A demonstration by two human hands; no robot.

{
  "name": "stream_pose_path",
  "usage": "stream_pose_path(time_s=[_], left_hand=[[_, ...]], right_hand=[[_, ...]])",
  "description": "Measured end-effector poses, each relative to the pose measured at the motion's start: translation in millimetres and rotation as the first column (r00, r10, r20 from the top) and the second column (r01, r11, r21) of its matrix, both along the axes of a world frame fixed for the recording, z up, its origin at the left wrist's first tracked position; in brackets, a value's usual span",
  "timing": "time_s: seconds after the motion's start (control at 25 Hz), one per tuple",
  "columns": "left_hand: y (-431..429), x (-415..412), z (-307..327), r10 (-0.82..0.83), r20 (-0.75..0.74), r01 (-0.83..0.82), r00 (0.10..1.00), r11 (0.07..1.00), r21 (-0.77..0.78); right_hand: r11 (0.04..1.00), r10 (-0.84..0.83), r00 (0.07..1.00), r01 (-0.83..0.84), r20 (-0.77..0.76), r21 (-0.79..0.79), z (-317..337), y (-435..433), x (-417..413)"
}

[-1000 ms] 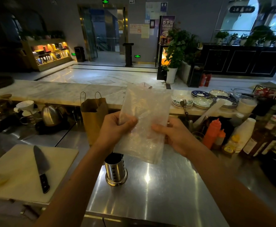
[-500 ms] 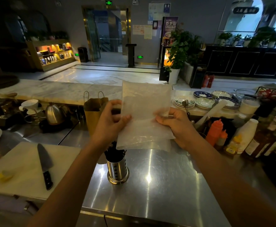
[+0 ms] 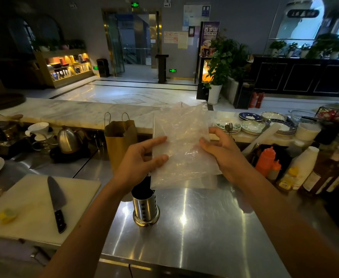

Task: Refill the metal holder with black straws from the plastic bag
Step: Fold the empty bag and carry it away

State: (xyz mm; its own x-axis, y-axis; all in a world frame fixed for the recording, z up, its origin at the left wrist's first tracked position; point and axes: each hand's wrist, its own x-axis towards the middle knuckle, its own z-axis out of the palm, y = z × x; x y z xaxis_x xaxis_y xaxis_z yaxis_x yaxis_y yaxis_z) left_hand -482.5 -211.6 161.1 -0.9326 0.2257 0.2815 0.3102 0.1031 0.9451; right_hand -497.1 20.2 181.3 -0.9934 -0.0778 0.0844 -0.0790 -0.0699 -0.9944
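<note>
A clear, crumpled plastic bag (image 3: 182,145) hangs in front of me above the steel counter, and I see nothing inside it. My left hand (image 3: 139,163) pinches its left edge between thumb and fingers. My right hand (image 3: 223,151) holds its right edge the same way. Below my left hand stands the perforated metal holder (image 3: 145,207), upright on the counter (image 3: 194,233). Black straws (image 3: 141,186) fill its top, partly hidden by my left wrist and the bag's lower corner.
A white cutting board (image 3: 30,205) with a knife (image 3: 56,203) and a lemon piece lies at the left. A brown paper bag (image 3: 120,141) stands behind the holder, a kettle (image 3: 68,140) left of it. Sauce bottles (image 3: 267,161), cups and glass bottles crowd the right; plates (image 3: 253,126) sit on the marble ledge.
Both hands have shifted their hold on the bag, which now sits tilted and more crumpled. The holder's top with the black straws shows more than one second ago.
</note>
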Motion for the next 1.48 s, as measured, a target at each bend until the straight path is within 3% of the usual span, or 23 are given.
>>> stream_pose_path(time_s=[0.16,0.28,0.4,0.48,0.64,0.88,1.12,1.2,1.32,1.4,1.48], left_hand=[[-5,-1,2,-0.007,0.024,0.005,1.000,0.998,0.068],[-8,-3,-2,0.034,-0.002,-0.034,0.999,0.994,0.101],[-11,-12,-2,0.064,0.099,-0.082,0.993,0.978,0.190],[-15,-15,0,-0.003,0.159,-0.025,0.987,0.985,0.171],[-18,-14,7,-0.112,0.163,0.091,0.980,0.987,0.130],[-21,-8,19,-0.129,0.012,0.127,0.992,0.983,0.130],[-14,-4,20,-0.141,0.222,0.084,0.965,0.965,0.248],[-8,-3,13,-0.093,0.217,0.063,0.972,0.988,0.139],[-6,-2,5,-0.067,0.169,0.059,0.983,0.997,0.047],[-9,-7,4,-0.043,0.129,0.031,0.991,0.995,0.092],[-11,-9,6,-0.019,0.044,0.017,0.999,0.999,0.037]], right_hand=[[0.984,0.174,0.981,-0.176,0.084,0.012,8,12,1],[0.980,0.190,0.979,-0.193,0.073,0.042,12,18,2],[0.974,0.215,0.975,-0.219,0.058,0.056,15,18,2],[0.972,0.229,0.972,-0.231,0.047,0.038,17,18,0],[0.972,0.234,0.972,-0.234,0.022,-0.015,21,17,-2],[0.971,0.202,0.979,-0.196,-0.033,0.138,22,18,-4],[0.974,0.104,0.987,-0.077,-0.118,0.215,18,12,-6],[0.971,0.096,0.982,-0.057,-0.161,0.231,18,10,-4],[0.988,0.098,0.980,-0.075,-0.174,0.131,23,0,2],[0.988,0.143,0.988,-0.146,-0.059,-0.053,22,-5,0],[0.973,0.187,0.980,-0.176,0.065,-0.149,18,-6,-1]])
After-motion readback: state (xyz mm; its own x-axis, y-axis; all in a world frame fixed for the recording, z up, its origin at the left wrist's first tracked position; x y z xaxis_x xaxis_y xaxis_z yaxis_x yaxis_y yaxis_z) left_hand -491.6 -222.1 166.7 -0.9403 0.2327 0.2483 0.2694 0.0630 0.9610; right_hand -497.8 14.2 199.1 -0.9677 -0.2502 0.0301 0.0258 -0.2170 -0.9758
